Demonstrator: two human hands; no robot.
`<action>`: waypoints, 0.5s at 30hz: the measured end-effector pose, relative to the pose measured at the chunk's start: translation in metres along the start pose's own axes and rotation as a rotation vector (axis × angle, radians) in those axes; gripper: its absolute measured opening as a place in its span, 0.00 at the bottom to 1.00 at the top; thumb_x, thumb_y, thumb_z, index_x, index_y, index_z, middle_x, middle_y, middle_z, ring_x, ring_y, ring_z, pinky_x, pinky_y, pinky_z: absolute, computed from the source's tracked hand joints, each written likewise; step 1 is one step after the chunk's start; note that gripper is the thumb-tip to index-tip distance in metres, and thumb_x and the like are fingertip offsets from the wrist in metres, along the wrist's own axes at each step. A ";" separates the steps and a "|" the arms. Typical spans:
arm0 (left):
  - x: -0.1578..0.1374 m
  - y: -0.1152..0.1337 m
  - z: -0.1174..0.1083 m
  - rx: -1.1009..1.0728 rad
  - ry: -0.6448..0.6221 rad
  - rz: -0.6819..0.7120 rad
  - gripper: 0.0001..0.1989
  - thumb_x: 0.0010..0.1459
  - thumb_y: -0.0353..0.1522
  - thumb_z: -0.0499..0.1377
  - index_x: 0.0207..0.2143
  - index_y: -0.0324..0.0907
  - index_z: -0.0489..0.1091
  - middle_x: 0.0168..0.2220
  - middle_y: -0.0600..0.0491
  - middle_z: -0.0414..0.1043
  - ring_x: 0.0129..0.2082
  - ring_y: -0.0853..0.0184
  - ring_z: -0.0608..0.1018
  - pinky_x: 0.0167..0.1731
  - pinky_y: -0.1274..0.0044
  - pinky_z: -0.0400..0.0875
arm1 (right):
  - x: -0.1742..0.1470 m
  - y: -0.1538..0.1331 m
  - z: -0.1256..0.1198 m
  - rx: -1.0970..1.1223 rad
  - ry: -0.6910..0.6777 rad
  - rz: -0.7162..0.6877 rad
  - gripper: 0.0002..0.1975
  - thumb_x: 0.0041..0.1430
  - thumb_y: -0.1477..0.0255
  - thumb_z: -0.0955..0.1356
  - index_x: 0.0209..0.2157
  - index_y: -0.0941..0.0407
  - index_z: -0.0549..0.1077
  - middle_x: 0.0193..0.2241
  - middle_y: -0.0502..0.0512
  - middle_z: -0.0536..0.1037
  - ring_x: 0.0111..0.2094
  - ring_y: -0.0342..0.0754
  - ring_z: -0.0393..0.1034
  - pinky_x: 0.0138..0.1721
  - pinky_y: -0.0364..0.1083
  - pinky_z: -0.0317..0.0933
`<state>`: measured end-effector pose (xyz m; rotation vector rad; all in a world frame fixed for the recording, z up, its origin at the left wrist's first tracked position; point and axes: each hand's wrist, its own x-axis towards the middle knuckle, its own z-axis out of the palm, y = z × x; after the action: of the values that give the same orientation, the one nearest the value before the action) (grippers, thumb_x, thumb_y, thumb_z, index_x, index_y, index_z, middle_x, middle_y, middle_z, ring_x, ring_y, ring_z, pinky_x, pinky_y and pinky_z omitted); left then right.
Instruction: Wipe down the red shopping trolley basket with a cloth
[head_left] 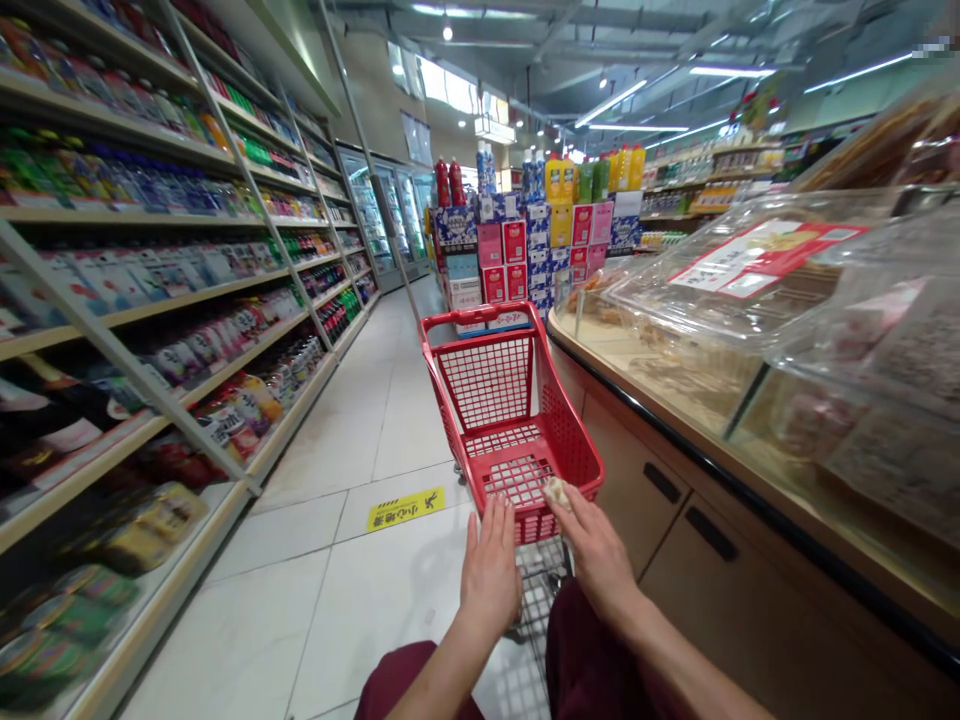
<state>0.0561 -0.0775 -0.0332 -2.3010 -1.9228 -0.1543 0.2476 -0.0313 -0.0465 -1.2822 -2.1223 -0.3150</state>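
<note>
A pale tiled floor [379, 590] spread out around the red shopping cart [574, 430], which stood directly in front of the person. To the left of the cart, tall shelving [187, 298] ran away into the distance, its tiers full of drink bottles [127, 180] and packets, with green cans [97, 590] at the bottom. To the cart's right, just beside it, stood a long wooden worktop [664, 395] with a dark edge. Far beyond the cart, on its left, were glass-doored refrigerators [375, 215]. Nearer, behind the cart, a stack of cartons [514, 245] rose in blue, red and pink, topped with large bottles, among them yellow ones [559, 180]. The cart had lattice walls and was tilted in view, its basket above a grey wire frame [536, 595]. Clear plastic boxes [705, 270], one with a red and white label, sat on the worktop, right of the cart.

Both hands were at the near end of the cart. The left grip [490, 575] was flat and loose, fingers straight and together, with nothing seen in it; I cannot tell whether it touched the rim. The right grip [596, 550] was narrow, holding a crumpled whitish piece at the cart's near right corner. On the floor left of the cart lay a yellow sticker [406, 509] with dark markings. The crumpled whitish piece [556, 491], smallest of all, showed past the right fingertips; its material was unclear.
</note>
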 end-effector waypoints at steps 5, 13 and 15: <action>0.000 -0.001 -0.003 0.001 -0.010 0.007 0.36 0.46 0.28 0.47 0.59 0.35 0.40 0.62 0.48 0.36 0.61 0.62 0.39 0.58 0.63 0.41 | 0.001 0.016 -0.002 -0.115 0.074 0.219 0.26 0.47 0.86 0.56 0.47 0.56 0.68 0.51 0.62 0.66 0.51 0.52 0.60 0.48 0.54 0.56; -0.001 -0.003 -0.002 0.012 -0.005 0.008 0.36 0.46 0.29 0.47 0.59 0.34 0.40 0.62 0.48 0.36 0.61 0.62 0.40 0.58 0.63 0.41 | 0.007 0.006 -0.003 -0.031 0.017 0.115 0.27 0.48 0.86 0.55 0.49 0.54 0.66 0.52 0.58 0.64 0.53 0.50 0.58 0.50 0.53 0.54; -0.001 -0.002 -0.002 0.006 -0.008 0.006 0.36 0.46 0.29 0.47 0.59 0.34 0.40 0.62 0.47 0.36 0.61 0.62 0.40 0.58 0.63 0.41 | 0.010 0.007 -0.003 -0.053 0.052 0.207 0.27 0.48 0.86 0.55 0.48 0.55 0.67 0.51 0.60 0.65 0.52 0.52 0.58 0.49 0.54 0.55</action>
<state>0.0538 -0.0781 -0.0315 -2.3067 -1.9171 -0.1387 0.2512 -0.0225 -0.0387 -1.4938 -1.9292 -0.3140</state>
